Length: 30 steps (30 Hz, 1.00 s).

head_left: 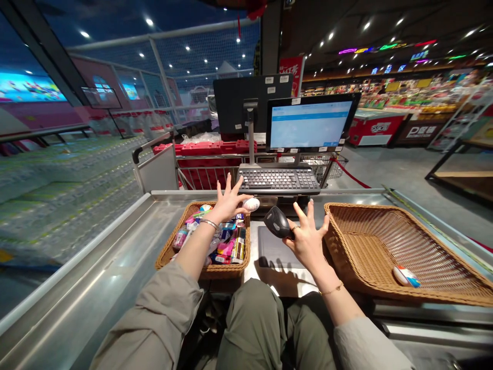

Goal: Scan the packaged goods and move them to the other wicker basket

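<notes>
Between thumb and index finger, my left hand (228, 200) pinches a small white egg-shaped pack (251, 204), its other fingers spread upward. My right hand (308, 237) holds a black barcode scanner (278, 222) between thumb and index finger, the remaining fingers stretched out. The scanner head points left toward the white pack, a short gap apart. Under my left forearm stands a wicker basket (160, 257) full of colourful packaged goods (227, 249). To the right, a larger wicker basket (358, 241) contains one white, orange and blue egg-shaped pack (406, 276).
A keyboard (279, 180) and a lit monitor (310, 126) stand behind the counter's middle. A dark grey pad (279, 247) lies between the baskets. The metal counter (100, 272) has a raised rim on the left. Behind it are a trolley (156, 164) and red crates (211, 149).
</notes>
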### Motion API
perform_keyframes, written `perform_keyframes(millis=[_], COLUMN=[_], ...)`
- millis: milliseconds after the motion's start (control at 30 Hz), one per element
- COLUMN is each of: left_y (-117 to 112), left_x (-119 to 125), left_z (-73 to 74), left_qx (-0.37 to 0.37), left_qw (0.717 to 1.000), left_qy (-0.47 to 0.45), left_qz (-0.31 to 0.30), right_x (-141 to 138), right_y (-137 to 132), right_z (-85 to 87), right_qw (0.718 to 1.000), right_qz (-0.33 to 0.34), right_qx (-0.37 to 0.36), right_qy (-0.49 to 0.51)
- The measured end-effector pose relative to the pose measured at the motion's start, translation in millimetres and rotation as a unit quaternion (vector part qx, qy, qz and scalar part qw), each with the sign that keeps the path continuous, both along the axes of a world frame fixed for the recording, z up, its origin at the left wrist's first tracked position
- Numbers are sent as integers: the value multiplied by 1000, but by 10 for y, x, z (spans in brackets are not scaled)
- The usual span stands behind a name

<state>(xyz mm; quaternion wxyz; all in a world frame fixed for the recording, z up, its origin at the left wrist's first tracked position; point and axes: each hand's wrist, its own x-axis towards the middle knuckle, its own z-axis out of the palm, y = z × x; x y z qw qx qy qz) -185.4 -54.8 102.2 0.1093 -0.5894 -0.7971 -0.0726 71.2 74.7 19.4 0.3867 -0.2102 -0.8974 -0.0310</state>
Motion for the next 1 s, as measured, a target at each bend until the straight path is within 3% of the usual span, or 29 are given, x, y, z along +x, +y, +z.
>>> perform_keyframes(millis=[333, 1000], left_y=[76, 114], left_x=[59, 90], left_z=[15, 13], left_qx=[-30, -16], left_qw=[999, 998], left_qy=[-14, -44], left_qz=[-27, -49], right_x=[13, 19], right_y=[-25, 17], right_z=[7, -89], right_qw=[1000, 999], right_qz=[-5, 18], right_qx=[8, 32], right_qy=[-8, 15])
